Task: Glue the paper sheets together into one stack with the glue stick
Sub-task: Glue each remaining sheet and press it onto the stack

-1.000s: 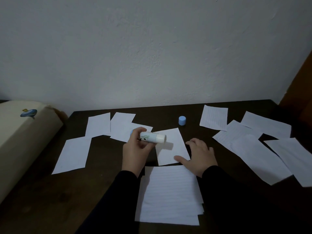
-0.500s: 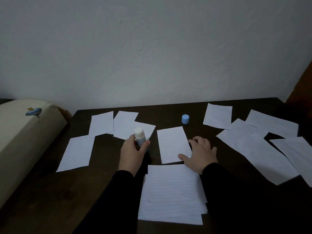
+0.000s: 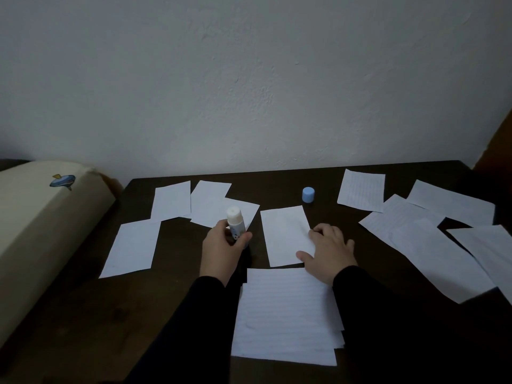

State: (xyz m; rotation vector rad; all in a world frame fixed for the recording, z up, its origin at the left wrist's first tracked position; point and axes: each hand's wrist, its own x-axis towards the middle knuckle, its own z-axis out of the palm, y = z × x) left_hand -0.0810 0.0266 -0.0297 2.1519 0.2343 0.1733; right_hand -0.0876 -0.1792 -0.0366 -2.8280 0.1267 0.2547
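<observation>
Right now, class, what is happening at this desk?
A person is gluing paper sheets into a stack. The left hand grips the uncapped glue stick upright on the table; its blue cap stands apart near the wall. The right hand rests flat on a loose sheet, just beyond the stack. More sheets lie scattered on both sides.

White paper sheets [image 3: 285, 234], some faintly ruled with thin lines like the lined stack [image 3: 285, 317], lie scattered over a dark brown table [image 3: 83, 314] beneath a pale grey-white wall [image 3: 249, 79]. A glue stick [image 3: 236, 221] shows a white body and white tip, its light blue cap [image 3: 308, 194] standing apart. Black sleeves [image 3: 388, 314] frame the scene; a cream cushion [image 3: 33, 217] carries a blue-and-yellow motif [image 3: 63, 180].
</observation>
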